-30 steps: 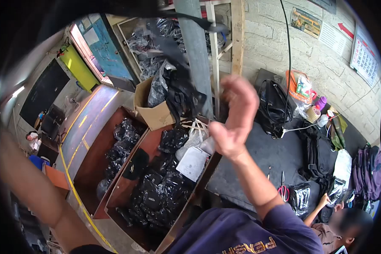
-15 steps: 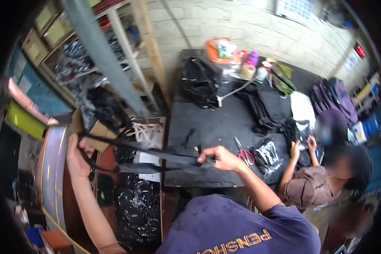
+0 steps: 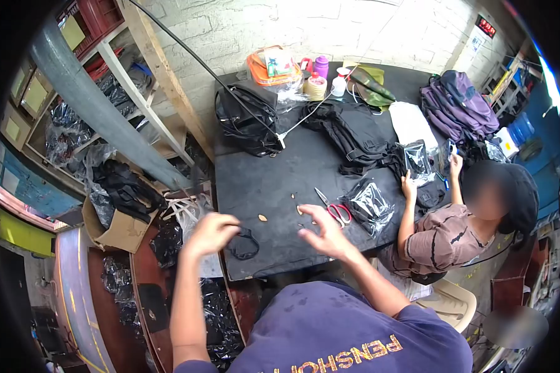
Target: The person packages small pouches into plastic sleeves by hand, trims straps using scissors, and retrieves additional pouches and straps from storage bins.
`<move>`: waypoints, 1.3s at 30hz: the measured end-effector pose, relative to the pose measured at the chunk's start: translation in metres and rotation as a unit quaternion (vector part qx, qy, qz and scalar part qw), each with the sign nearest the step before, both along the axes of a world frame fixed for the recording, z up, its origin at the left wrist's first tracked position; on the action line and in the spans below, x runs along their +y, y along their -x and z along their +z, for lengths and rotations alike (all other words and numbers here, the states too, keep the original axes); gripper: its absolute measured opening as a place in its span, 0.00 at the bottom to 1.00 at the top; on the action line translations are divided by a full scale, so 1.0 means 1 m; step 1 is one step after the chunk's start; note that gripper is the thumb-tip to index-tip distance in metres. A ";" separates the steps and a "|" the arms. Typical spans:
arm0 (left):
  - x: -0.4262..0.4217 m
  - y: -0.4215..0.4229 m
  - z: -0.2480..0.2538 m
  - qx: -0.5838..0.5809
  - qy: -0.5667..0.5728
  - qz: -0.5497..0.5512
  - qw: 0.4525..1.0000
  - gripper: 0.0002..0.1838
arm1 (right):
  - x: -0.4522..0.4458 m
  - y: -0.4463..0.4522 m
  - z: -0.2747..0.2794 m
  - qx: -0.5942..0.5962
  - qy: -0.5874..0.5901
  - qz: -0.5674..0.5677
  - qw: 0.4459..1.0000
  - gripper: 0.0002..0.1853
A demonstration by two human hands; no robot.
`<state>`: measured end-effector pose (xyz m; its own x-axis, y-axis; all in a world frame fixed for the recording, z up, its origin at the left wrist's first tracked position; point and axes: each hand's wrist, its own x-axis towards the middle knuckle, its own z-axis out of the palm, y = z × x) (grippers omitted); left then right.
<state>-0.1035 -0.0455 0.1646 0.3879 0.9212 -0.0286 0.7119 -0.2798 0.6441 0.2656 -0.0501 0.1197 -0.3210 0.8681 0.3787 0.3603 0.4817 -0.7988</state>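
Observation:
My left hand (image 3: 213, 235) is at the left edge of the dark worktable, its fingers curled and slightly blurred. A black strap (image 3: 250, 255) bends in a small loop at those fingertips, beside the table's front left corner; the hand covers part of it. My right hand (image 3: 323, 233) hovers over the table with thumb and fingers apart, holding nothing. Just beyond it lie scissors (image 3: 339, 214) with red handles, blades pointing away to the left. Right of these is a clear plastic bag with black contents (image 3: 368, 205).
A co-worker (image 3: 457, 230) at the right handles a plastic-wrapped black item (image 3: 417, 160). Black bags (image 3: 348, 133), a purple backpack (image 3: 457, 105) and bottles (image 3: 315, 87) stand along the back. A cardboard box (image 3: 115, 233) and a metal post (image 3: 99, 105) are to the left.
The black strap was stretched between both hands; now my right hand has let go and is spread. My left hand has moved right, toward the table. The view has shifted.

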 end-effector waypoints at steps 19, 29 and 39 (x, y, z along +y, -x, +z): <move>-0.096 0.303 0.024 -0.013 0.108 0.346 0.932 0.12 | 0.042 -0.104 -0.087 0.044 0.486 0.133 0.863 0.14; -0.021 -0.026 -0.102 -0.125 0.058 0.148 0.979 0.26 | 0.027 -0.011 -0.075 0.008 0.398 0.120 0.909 0.12; -0.016 -0.017 -0.079 -0.284 0.242 0.064 0.926 0.10 | 0.057 -0.090 -0.010 0.101 0.459 0.134 0.872 0.13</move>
<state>-0.0861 -0.0617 0.0854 0.3559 0.8936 -0.2737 0.2267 0.2016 0.9529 0.3558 0.0072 0.1092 -0.5671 0.7386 -0.3644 0.1393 -0.3501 -0.9263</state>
